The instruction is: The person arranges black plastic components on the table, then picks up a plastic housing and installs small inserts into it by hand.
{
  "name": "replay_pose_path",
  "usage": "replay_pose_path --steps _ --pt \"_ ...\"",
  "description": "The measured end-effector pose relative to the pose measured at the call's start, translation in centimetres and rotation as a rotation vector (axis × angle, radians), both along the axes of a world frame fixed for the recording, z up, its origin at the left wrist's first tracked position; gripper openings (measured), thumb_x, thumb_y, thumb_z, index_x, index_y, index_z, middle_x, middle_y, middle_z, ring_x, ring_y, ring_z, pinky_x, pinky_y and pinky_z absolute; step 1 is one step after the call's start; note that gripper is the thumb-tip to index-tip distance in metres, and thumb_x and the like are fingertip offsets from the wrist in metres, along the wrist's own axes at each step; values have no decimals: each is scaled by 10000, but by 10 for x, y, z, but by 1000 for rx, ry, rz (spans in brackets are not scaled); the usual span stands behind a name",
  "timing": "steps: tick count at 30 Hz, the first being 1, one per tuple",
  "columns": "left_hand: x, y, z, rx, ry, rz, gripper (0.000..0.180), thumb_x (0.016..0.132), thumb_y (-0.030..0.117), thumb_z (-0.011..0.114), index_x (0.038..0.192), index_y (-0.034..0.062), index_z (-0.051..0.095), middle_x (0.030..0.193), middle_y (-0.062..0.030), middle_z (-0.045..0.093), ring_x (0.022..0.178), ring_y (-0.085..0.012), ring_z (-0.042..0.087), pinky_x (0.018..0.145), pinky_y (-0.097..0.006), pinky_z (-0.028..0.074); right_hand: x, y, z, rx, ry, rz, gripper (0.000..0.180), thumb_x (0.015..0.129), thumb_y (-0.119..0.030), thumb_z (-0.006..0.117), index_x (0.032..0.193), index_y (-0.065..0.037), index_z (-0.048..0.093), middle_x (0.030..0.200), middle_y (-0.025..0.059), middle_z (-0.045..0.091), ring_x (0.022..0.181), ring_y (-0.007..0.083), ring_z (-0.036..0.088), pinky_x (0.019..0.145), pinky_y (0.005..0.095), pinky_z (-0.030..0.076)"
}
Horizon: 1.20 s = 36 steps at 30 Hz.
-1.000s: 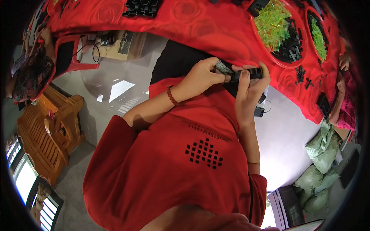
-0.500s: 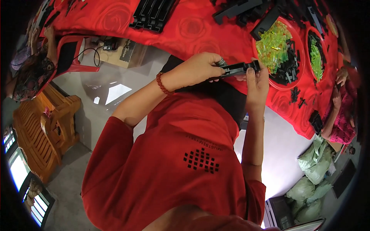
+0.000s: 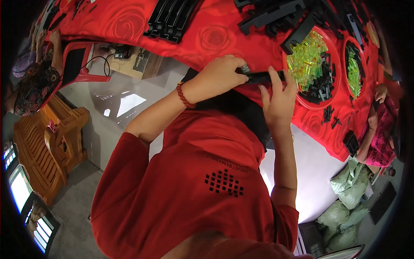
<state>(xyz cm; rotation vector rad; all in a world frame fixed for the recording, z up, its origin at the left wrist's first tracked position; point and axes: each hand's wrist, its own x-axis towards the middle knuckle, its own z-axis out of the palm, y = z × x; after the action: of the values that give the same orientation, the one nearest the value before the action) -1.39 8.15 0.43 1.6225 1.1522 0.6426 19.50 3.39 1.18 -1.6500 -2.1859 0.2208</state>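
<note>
The fingers of the left hand were closed on the left end of a black part, long and narrow, which lay roughly level between the two hands, just off the near edge of the bench as seen from above. At the right hand the forefinger crossed the part near its right end, while the thumb stood well apart from it, its tip just below the part; whether those fingers bore any of the weight could not be told. A grey speckled patch showed beside the left fingertips, too small to make out. Just right of the right fingers, on the bench's red rose-patterned cloth, stood a round red tray with yellow-green translucent pieces and small black pieces in it; farther right was a second red tray with green pieces. Beyond the right fingers was a heap of black parts, and beyond the left fingers several long black parts lay side by side. A few black bits lay right of the right fingers, past the first tray's near rim. Well off to the right was a co-worker's pink sleeve.
</note>
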Motion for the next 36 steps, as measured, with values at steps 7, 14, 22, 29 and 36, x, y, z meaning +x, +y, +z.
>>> replay_pose_path --steps 7,14,22,29,36 --pt "-3 10 19 83 223 -99 207 833 156 688 967 1 659 856 -116 621 861 -267 599 771 -380 472 8 7 1 217 -108 28 414 815 -188 750 1213 -156 645 1216 130 543 1122 326 504 975 477 371" --pt "0 22 4 366 318 -171 234 809 176 715 982 27 663 897 -120 619 925 -319 562 841 -401 454 11 20 -4 132 -3 353 345 799 -42 677 1131 -135 670 1157 91 579 1071 291 539 961 472 382" --pt "-3 33 6 277 277 -210 270 830 191 713 1034 26 646 932 -136 616 943 -335 586 814 -409 471 13 26 -15 69 227 341 445 785 -2 728 1205 -49 587 1076 139 588 965 337 568 828 425 465" --pt "-19 17 18 461 232 -105 303 852 199 707 1100 37 643 1059 -120 644 1001 -321 608 826 -392 495 20 32 -14 80 212 395 374 780 -16 718 1142 -70 640 1092 150 611 978 334 586 839 414 481" --pt "-31 -8 1 780 291 -125 197 789 107 709 979 65 677 1086 -59 670 1026 -272 619 852 -402 511 20 29 -13 45 134 439 372 758 17 655 1118 -75 680 1092 137 601 1003 321 577 840 399 479"
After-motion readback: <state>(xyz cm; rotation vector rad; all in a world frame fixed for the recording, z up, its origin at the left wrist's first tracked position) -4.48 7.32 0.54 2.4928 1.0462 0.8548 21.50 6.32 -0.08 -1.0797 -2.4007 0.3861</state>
